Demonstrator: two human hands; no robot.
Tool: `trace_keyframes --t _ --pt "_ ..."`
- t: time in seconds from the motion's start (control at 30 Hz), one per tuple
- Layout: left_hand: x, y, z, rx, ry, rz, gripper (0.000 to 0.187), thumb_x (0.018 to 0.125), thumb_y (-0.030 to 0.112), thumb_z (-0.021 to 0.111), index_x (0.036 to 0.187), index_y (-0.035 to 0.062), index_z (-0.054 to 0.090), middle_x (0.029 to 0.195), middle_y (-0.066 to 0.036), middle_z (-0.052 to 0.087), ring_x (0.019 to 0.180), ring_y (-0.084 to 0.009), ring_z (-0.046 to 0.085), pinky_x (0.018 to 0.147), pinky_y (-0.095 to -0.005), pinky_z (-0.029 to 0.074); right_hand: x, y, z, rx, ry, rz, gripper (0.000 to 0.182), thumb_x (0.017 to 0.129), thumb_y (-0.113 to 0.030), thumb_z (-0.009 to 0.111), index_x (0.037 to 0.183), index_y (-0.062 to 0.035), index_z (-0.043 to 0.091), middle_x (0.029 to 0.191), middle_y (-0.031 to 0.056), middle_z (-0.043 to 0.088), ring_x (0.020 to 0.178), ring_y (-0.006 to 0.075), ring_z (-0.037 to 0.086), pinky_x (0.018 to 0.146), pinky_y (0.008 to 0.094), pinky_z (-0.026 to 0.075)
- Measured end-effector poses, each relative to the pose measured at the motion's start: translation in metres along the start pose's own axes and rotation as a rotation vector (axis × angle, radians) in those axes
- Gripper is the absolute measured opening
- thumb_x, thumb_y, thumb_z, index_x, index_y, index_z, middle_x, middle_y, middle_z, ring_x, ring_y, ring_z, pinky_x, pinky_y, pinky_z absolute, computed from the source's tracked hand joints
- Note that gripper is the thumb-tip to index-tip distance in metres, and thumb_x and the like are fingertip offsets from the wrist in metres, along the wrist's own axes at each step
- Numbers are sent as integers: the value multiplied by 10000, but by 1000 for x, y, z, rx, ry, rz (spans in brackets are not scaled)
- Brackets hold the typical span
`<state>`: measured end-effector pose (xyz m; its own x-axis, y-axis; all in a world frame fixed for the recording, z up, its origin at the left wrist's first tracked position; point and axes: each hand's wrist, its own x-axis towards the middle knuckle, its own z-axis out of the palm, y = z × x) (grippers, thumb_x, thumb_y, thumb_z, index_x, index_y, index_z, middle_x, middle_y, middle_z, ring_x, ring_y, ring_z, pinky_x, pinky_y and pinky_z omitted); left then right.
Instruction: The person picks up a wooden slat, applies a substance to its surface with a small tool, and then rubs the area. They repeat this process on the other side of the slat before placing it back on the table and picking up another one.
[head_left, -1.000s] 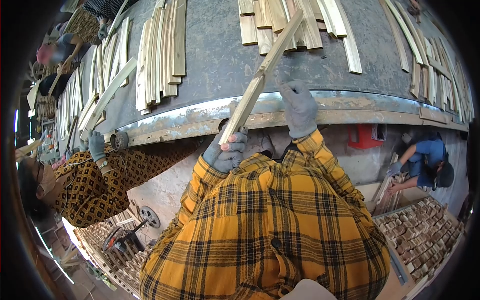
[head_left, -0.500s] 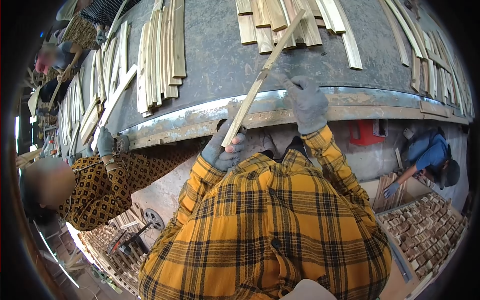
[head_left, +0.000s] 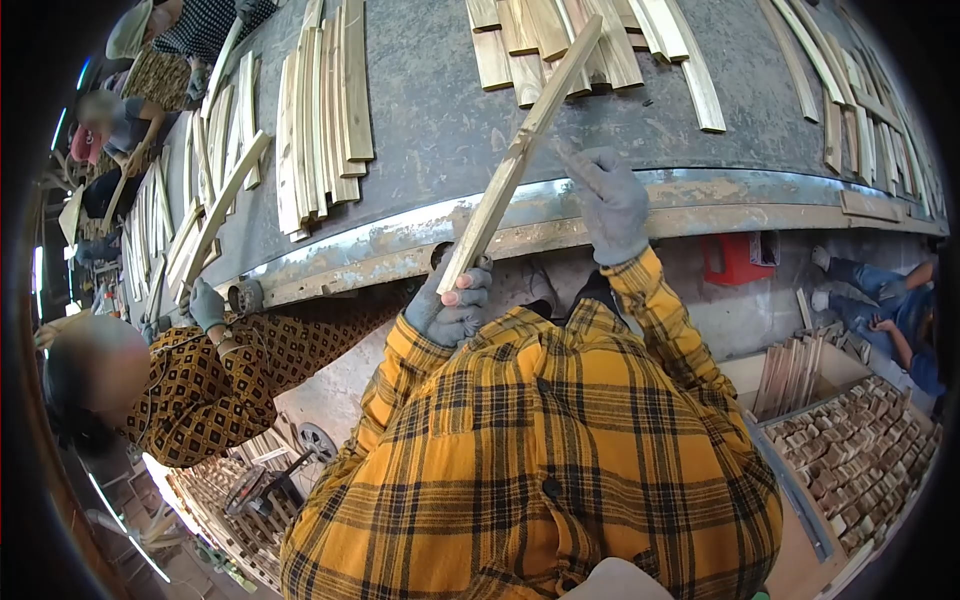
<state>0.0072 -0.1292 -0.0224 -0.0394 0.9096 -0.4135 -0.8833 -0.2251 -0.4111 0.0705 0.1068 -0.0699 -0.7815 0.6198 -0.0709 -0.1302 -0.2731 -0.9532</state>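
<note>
My left hand [head_left: 447,305], in a grey glove with bare fingertips showing, is closed around the lower end of a long wooden strip [head_left: 492,212]. The strip slants up and away over the table edge, its far end overlapping the boards at the back. A dark, rough notch or knot marks it about midway. To the right of that mark is my right hand [head_left: 612,205], also gloved in grey. Its index finger stretches toward the strip, a small gap short of it, while the other fingers are partly curled and nothing shows in them.
Pale boards [head_left: 560,45] lie in a group at the back of the metal-edged table [head_left: 420,120]. More stacks [head_left: 325,120] lie at left and right. A person in a patterned garment [head_left: 215,385] stands at left. A red stool [head_left: 738,258] and a crate of wood pieces [head_left: 850,450] are at right.
My right index finger has straightened toward the strip, and the strip has turned slightly in my left hand. The person at far right has moved back from the crate.
</note>
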Motion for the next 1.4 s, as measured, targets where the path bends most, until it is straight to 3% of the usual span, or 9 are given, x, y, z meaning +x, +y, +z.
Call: trace_keyframes --t 0.17,0.27,0.47,0.7,0.87,0.97,1.1,1.23,1.4 --pt "2 -7 0 -117 -46 -20 373 969 281 472 1069 -79 467 781 -55 508 575 -88 516 345 -183 343 -11 12 12 29 10 91 167 856 -97 650 1007 -27 665 818 -1 582 749 89 536 664 223 438" --pt "0 -8 -1 -31 17 9 354 973 299 459 1058 -45 478 768 -40 506 537 -79 492 325 -177 323 -21 2 11 -592 -122 -512 188 865 -90 645 1018 19 650 827 -9 580 755 69 520 662 215 430" --pt "15 -26 19 797 447 340 424 969 427 411 1094 34 508 703 -113 557 491 -137 558 316 -202 385 -24 -21 -2 145 208 313 129 861 -84 619 914 27 658 782 -10 590 709 68 518 672 201 424" --pt "141 -45 57 1235 308 527 469 921 392 544 1051 -58 564 749 -89 616 545 -142 601 457 -248 535 -3 -53 -19 -173 305 230 190 790 -140 731 856 24 661 790 -25 606 708 46 493 618 206 436" --pt "322 -102 116 1707 290 269 463 901 433 554 1142 38 552 900 -143 619 730 -195 647 540 -316 540 84 -101 -212 -467 391 242 331 799 -251 718 974 26 667 805 57 663 713 100 570 644 237 456" --pt "272 -78 154 2399 133 833 449 879 408 574 1185 82 527 1027 -159 561 951 -238 594 774 -404 506 86 -182 -143 -1195 532 -16 252 815 -241 680 954 -31 688 829 84 681 749 178 619 686 294 474" --pt "286 -14 170 2458 975 1472 466 770 294 666 1140 55 516 1128 -151 499 1021 -306 496 882 -406 439 171 -143 -125 -1241 134 -214 248 816 -316 657 908 -90 699 885 124 670 857 294 629 754 377 480" --pt "182 37 155 2342 1297 1133 578 734 249 691 1230 42 480 1141 -170 489 1073 -342 482 914 -422 425 159 -133 72 -1550 43 58 689 722 -514 704 1130 21 556 1181 234 541 997 379 597 840 438 500" --pt "151 66 141 2177 1043 1026 401 754 98 634 1118 -35 529 1040 -175 597 970 -283 611 857 -376 497 195 -106 32 -1323 -156 130 471 776 -339 648 1106 -14 562 864 113 640 726 256 634 640 395 493"
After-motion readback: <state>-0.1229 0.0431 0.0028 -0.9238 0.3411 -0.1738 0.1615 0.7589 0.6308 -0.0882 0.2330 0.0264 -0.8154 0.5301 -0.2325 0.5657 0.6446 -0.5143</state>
